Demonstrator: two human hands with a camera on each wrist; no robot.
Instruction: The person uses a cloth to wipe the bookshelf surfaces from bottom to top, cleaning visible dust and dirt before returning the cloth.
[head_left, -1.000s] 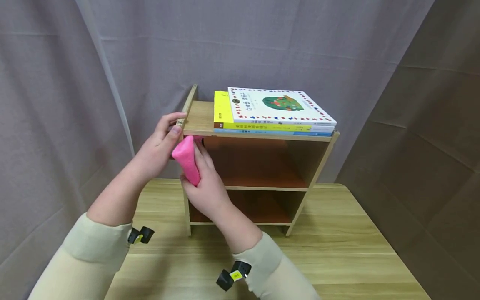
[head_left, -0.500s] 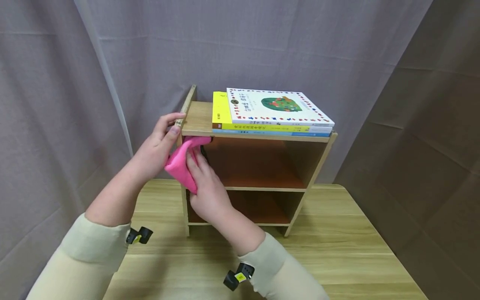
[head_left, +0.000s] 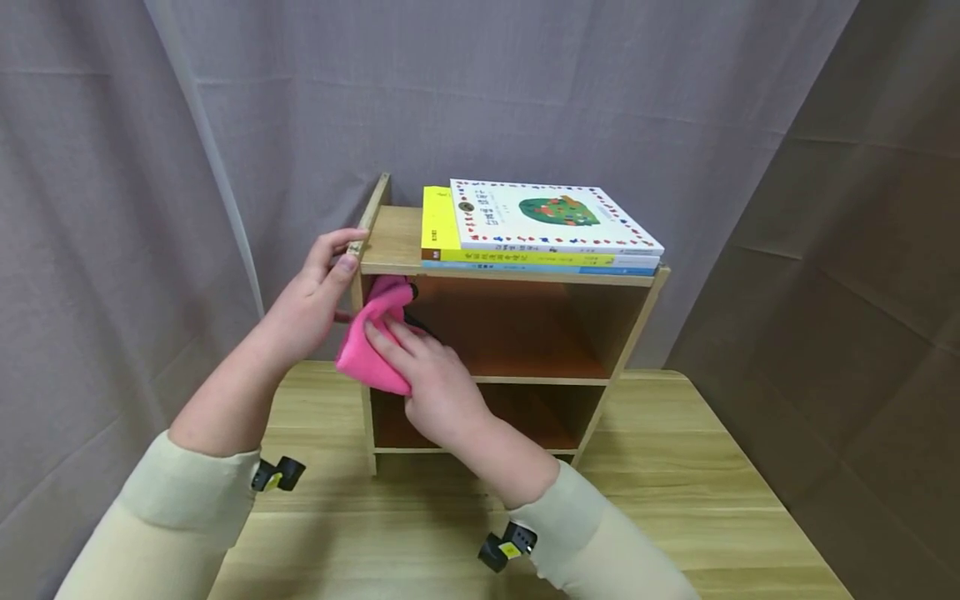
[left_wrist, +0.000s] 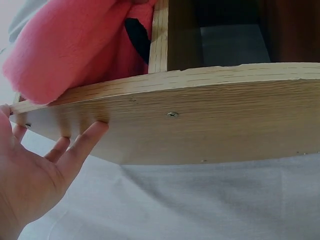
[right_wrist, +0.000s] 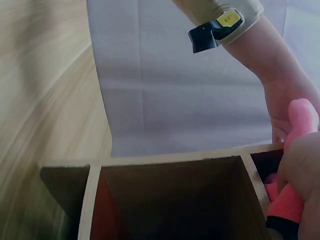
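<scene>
A small wooden bookshelf stands upright on the table. At its upper left corner my left hand holds the side panel, the thumb at the front edge. In the left wrist view, fingers of that hand lie against the panel's outer face. My right hand holds a pink plush cloth with black trim at the inside of the left panel, just under the top board. The cloth bunches out over the panel's front edge, and its far part is hidden inside the top compartment.
Several picture books, a white one uppermost and a yellow one below it, lie stacked on the top board. Below are two compartments with reddish-brown backs. Grey curtain hangs behind; the wood-grain table extends around the bookshelf.
My right hand has moved down and right along with the cloth, which has spread wider and sits lower on the panel. My left hand keeps its hold at the corner.
</scene>
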